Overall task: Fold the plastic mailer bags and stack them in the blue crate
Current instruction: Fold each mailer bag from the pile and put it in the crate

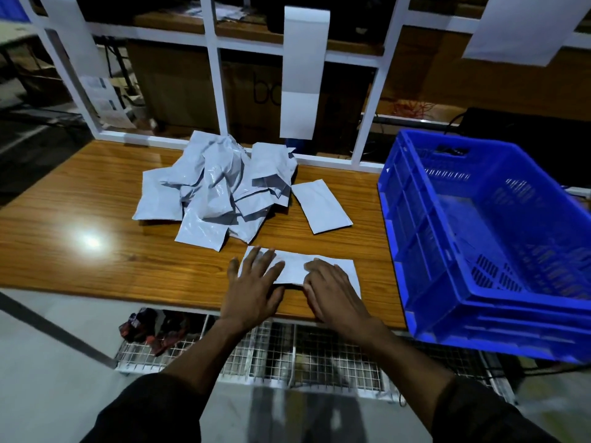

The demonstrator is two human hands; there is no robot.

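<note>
A white mailer bag point(295, 266) lies flat near the front edge of the wooden table point(96, 219). My left hand point(256, 279) presses on its left part with fingers spread and straight. My right hand point(329, 286) lies flat on its right part, fingers together. Behind them sits a crumpled heap of several white mailer bags point(217, 190). One flat mailer point(321, 206) lies apart to the heap's right. The blue crate point(415, 231) stands at the table's right end, and nothing shows inside it.
A white frame point(220, 87) with hanging paper sheets point(303, 71) rises along the table's back edge. Below the front edge runs a wire mesh shelf point(287, 356) holding a dark red packet point(150, 327).
</note>
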